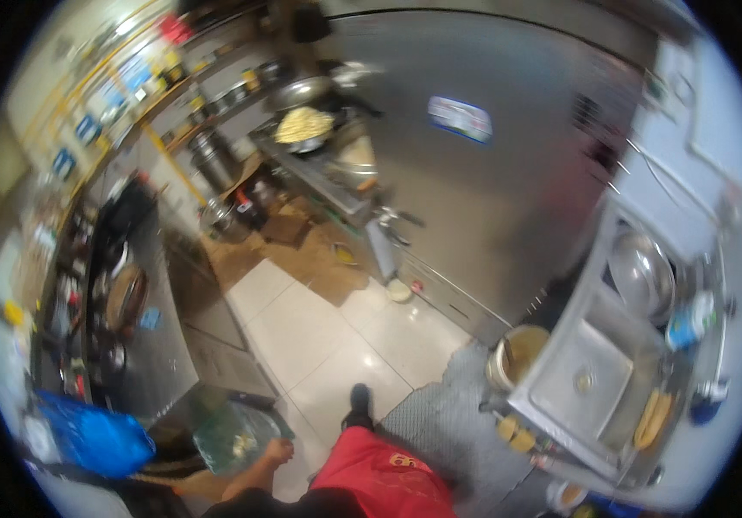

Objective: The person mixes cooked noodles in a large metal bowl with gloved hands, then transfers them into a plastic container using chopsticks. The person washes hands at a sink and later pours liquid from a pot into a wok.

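Note:
My left hand [278,450] hangs low beside my red apron [384,476], its fingers loosely curled. Blur hides whether anything is in it. Just left of the hand is a green bin [206,447] with a clear plastic liner and some pale scraps inside. My right hand is out of view. Before me lies a pale tiled floor [325,337], with my dark shoe [361,398] on it.
Steel counter [173,346] and blue plastic bag [102,440] are on the left. Ahead, a bowl heaped with yellow food [304,126] stands by a wok [303,92]. At right are a steel sink [581,375], a bucket [497,366] and a grey mat [435,414]. Flattened cardboard [319,259] covers floor.

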Demonstrator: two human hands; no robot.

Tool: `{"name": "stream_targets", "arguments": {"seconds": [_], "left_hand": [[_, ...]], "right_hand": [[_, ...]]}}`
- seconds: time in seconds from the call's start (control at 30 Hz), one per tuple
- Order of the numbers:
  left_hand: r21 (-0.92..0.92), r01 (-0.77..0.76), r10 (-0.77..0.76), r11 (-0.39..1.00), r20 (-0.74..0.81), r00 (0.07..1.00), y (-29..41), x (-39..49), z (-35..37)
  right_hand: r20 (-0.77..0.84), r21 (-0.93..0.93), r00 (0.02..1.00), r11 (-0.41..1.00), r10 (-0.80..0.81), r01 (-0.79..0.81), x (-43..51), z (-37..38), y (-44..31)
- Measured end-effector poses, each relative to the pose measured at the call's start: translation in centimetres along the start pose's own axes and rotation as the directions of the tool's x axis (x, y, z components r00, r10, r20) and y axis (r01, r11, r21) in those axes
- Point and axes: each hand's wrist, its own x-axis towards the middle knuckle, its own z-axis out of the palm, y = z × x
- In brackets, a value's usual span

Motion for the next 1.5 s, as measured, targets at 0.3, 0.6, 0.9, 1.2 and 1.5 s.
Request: {"name": "stream_targets", "arguments": {"seconds": [0.3, 0.6, 0.9, 1.2, 1.5], "left_hand": [[-0.339, -0.086, 0.046, 0.937, -0.125, 0.991, 0.7, 10.9, -5.8], [-0.535, -0.186, 0.114, 0.824, -0.164, 0.98, 14.4, 21.2, -21.8], [-0.607, -0.24, 0.174, 0.758, -0.167, 0.971, 32.4, 35.5, -32.9], [-0.59, -0.437, 0.41, 0.678, -0.189, 0.892, 55.7, 49.2, -46.8], [-0.706, -0.378, 0.572, 0.598, 0.045, 0.819, 81.3, 61.7, -52.1]], "right_hand": [[0.329, -0.508, 0.931, 0.801, -0.16, 0.317, -5.7, 24.2, -20.6], [0.624, -0.357, 0.739, 0.749, -0.253, 0.557, -11.2, 52.3, -33.6], [0.735, -0.045, 0.427, 0.591, -0.526, 0.806, -14.0, 84.7, -58.6], [0.549, -0.049, 0.058, 0.038, -0.834, 0.998, -14.2, 111.2, -90.4], [0.576, -0.428, 0.074, -0.223, -0.814, 0.876, -9.5, 121.1, -104.4]]}}
